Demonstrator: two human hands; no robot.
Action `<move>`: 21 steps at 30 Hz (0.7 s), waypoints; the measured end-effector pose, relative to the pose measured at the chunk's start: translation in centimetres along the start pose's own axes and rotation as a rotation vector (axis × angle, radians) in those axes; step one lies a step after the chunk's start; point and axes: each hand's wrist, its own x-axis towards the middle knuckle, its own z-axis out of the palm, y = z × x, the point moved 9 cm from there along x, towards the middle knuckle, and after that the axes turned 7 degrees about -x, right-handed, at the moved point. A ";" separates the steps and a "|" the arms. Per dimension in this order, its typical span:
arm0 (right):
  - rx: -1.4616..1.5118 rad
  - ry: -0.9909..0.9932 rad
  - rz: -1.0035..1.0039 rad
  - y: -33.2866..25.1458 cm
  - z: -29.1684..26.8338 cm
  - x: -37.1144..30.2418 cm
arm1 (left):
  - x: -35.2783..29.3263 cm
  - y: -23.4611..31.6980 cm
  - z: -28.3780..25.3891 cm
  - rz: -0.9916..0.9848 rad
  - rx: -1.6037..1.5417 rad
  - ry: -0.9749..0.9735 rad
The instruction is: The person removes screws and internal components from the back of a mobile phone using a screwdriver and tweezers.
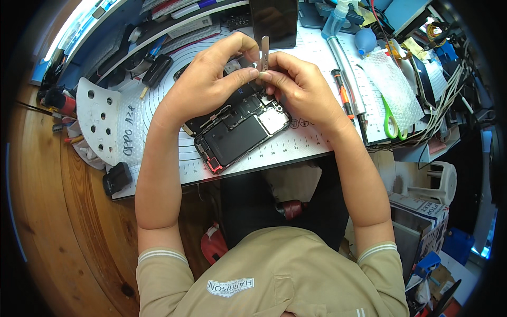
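An opened smartphone (238, 141) lies on the mat near the table's front edge, its black battery and circuit parts bare. Its detached other half lies behind it, partly covered by my hands. Just above the phone, my left hand (214, 79) and my right hand (300, 87) meet at the thumb tips. Metal tweezers (265, 48) stand upright in my right hand, between thumb and fingers. My left thumb and fingers are pinched together beside the tweezers; what they hold, if anything, is too small to make out.
An orange-and-black screwdriver (343, 94) lies right of my right hand, beside a metal tube (346, 71). Green scissors (391, 119) and bubble wrap (393, 87) lie further right, near tangled cables (443, 116). A white perforated panel (97, 121) stands left; a shelf (158, 39) is behind.
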 end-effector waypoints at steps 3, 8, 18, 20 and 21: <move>0.031 0.008 0.007 0.1 0.0 0.0 | 0.1 -0.2 0.2 -0.003 0.079 -0.010; 0.039 0.005 -0.012 -0.5 0.0 -0.2 | 0.0 -0.2 0.2 -0.042 0.038 0.066; -0.081 0.068 -0.131 -1.7 -0.5 -0.6 | 0.0 -0.6 0.4 -0.065 0.002 0.056; -0.118 0.067 -0.183 -2.2 -0.4 -0.7 | -0.1 0.4 0.1 0.111 0.030 0.103; -0.118 0.070 -0.182 -2.1 -0.5 -0.7 | 0.0 0.5 0.2 0.113 0.030 0.100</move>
